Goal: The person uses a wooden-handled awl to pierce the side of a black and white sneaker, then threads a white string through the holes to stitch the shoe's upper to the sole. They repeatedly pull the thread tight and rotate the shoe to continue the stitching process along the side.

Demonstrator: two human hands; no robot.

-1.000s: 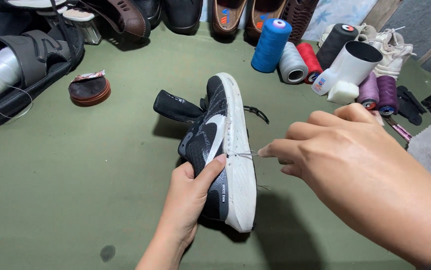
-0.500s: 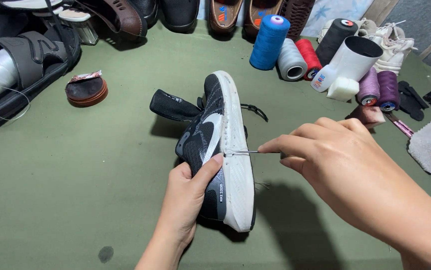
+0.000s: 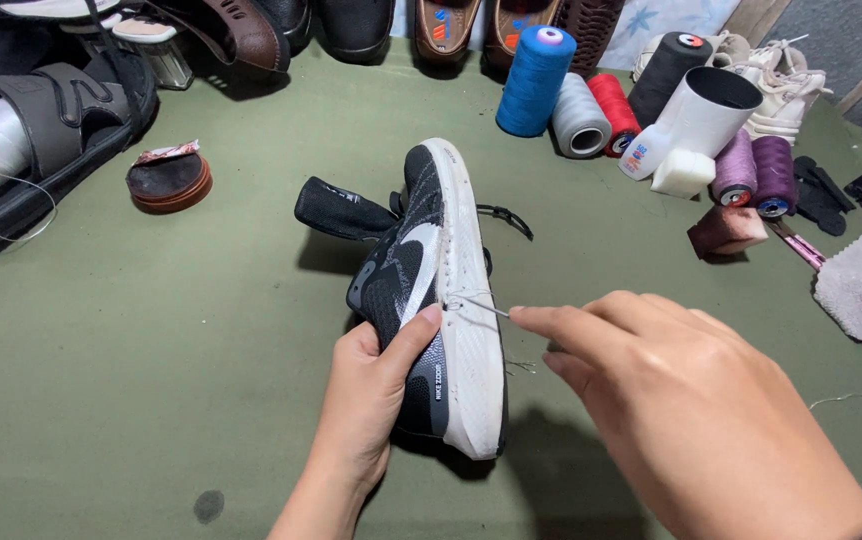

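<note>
A black sneaker [image 3: 421, 270] with a white sole lies on its side over a green cloth-covered surface. My left hand [image 3: 366, 400] grips it from below, thumb pressed on the upper near the sole edge. My right hand [image 3: 671, 400] pinches a thin metal needle [image 3: 486, 308] whose tip sits in the white sole by my left thumb. A fine thread loops at the point where the needle enters.
Thread spools stand at the back right: blue [image 3: 534, 68], grey [image 3: 579, 116], red [image 3: 611, 105], black [image 3: 669, 62], purple [image 3: 756, 172]. A white cup [image 3: 696, 120] lies beside them. A round tin [image 3: 168, 180] and black sandal [image 3: 46, 130] lie at left, with more shoes along the back.
My right hand has moved to the right, away from the sole, drawing the needle out further. The shoe and my left hand stay nearly in place.
</note>
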